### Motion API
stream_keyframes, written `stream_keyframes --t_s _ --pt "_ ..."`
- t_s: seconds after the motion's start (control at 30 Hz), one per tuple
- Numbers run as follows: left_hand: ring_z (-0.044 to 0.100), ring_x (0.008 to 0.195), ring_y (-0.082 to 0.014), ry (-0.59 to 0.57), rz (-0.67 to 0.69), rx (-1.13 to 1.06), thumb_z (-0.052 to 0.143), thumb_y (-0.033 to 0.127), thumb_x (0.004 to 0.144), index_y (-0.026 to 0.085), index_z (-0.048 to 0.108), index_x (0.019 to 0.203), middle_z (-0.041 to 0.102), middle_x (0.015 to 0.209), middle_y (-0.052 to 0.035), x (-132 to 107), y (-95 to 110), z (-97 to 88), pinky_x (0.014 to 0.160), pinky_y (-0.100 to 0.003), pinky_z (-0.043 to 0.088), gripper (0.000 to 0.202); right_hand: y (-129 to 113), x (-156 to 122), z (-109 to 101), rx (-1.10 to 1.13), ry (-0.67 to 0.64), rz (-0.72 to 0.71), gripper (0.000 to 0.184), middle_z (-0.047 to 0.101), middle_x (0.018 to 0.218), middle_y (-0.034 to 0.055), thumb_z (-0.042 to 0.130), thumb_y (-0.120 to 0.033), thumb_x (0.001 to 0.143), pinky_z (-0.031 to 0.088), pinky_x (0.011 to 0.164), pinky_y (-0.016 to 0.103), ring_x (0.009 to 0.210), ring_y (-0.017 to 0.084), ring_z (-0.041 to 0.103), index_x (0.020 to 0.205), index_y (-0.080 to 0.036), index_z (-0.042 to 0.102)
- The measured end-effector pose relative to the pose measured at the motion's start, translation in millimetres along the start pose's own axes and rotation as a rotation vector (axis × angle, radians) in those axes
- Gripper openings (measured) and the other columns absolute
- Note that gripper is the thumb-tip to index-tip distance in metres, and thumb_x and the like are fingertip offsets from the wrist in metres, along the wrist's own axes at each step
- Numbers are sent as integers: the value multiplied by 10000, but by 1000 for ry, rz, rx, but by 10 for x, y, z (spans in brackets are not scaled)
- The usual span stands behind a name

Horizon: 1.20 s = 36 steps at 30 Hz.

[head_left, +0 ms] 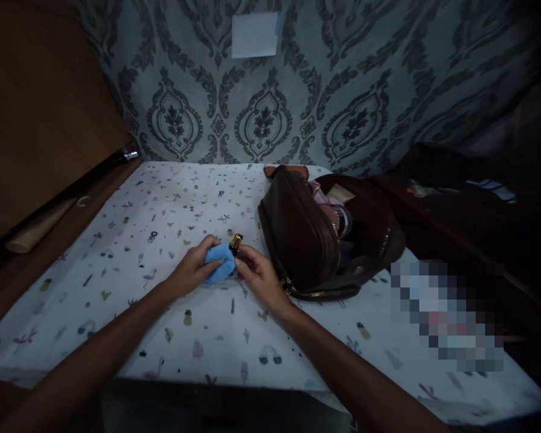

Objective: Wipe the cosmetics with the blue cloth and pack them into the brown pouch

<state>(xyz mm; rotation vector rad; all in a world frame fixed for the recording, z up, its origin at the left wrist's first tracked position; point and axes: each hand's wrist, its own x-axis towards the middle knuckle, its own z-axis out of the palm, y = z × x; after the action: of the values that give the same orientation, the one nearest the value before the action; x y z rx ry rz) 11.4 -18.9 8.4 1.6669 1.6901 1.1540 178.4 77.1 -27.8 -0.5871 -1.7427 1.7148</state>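
Observation:
Over the patterned cloth, my left hand [193,268] is wrapped round a soft, bright blue fabric bundle [220,264], with the thumb pressed across its front. My right hand [262,281] meets it from the other side, fingers closed in a pinch. At these fingertips a small black-and-gold piece [235,242] sticks up beside the bundle's top edge; its exact kind is too small and dim to tell. Just right of my right hand lies a dark brown leather bag [293,231], unzipped, with a pink item [329,210] and a beige packet [341,193] inside.
The white printed cloth [180,204] covers the table up to the patterned wall. A wooden panel [40,108] stands along the left. On the right lies a blurred-out flat object [446,319], with dark furniture beyond. A pale paper [255,36] hangs on the wall.

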Motion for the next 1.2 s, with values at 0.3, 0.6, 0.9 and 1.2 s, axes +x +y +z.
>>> stream_keyframes --t_s 0.3,0.6,0.9,1.2 --pt "512 692 -141 117 -31 14 551 346 876 228 484 948 549 804 47 -27 12 57 657 -260 404 153 -64 -25 41 3 41 -34 339 660 899 26 659 -308 808 536 711 291 844 181 636 1132 -221 606" --pt "555 814 -166 58 -47 -56 554 423 925 225 485 1057 552 924 12 -37 61 59 738 -278 443 248 -122 -23 69 -37 126 -26 344 598 793 -16 683 -337 755 500 663 277 760 167 603 1051 -224 547" --pt "555 862 -184 -39 -91 -227 686 508 840 239 456 1095 544 967 -1 -33 64 187 737 -285 455 436 -156 -72 25 -418 192 -177 212 514 761 -24 670 -206 689 408 628 274 667 149 486 863 -217 549" --pt "557 886 -184 134 -72 -198 719 454 809 234 471 1049 542 976 -3 -21 48 190 794 -299 468 409 -161 -80 65 -379 153 -192 163 573 787 -19 632 -256 770 437 632 265 671 146 540 892 -223 529"
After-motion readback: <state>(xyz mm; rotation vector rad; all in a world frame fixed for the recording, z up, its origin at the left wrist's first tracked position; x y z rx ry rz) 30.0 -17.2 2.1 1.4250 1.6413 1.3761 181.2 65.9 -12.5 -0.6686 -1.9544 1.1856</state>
